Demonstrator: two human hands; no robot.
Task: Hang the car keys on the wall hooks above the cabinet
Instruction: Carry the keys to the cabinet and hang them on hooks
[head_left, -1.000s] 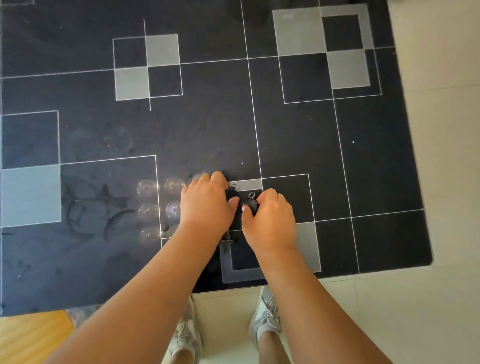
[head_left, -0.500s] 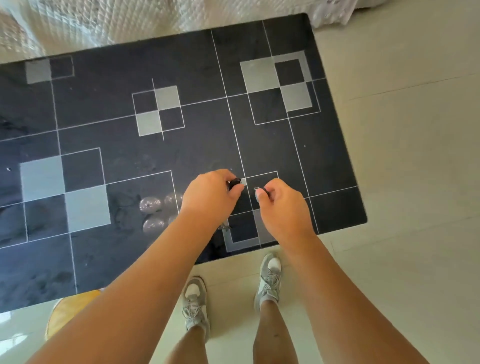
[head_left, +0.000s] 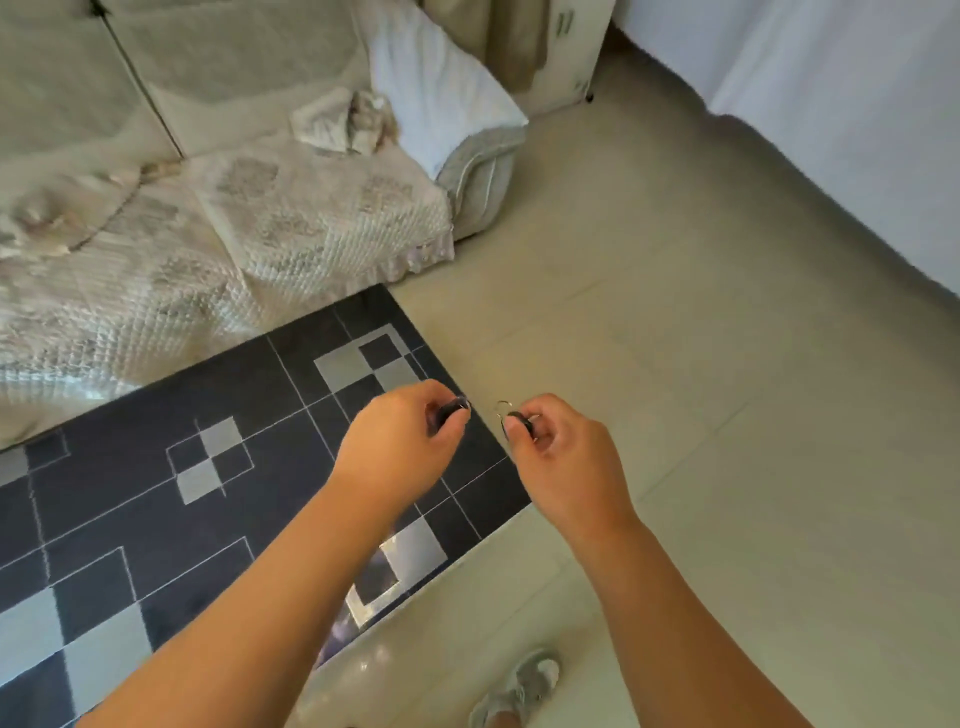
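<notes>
My left hand (head_left: 400, 447) is shut on a small black car key fob (head_left: 448, 412), pinched between thumb and fingers. My right hand (head_left: 561, 457) is shut on a second black car key (head_left: 517, 419) with a thin metal ring (head_left: 503, 406) sticking up from it. Both hands are raised side by side, a short gap apart, above the right end of the black glass table (head_left: 156, 519). No wall hooks or cabinet show in this view.
A sofa (head_left: 218, 223) with a quilted cream cover stands behind the table, a white cushion (head_left: 441, 88) at its right end. Pale tiled floor (head_left: 701, 338) spreads to the right up to a white wall (head_left: 857, 130). My grey shoe (head_left: 519, 686) shows below.
Both hands lifted the keys off the table top and moved right. The view swung up and right, bringing the sofa and open floor into sight.
</notes>
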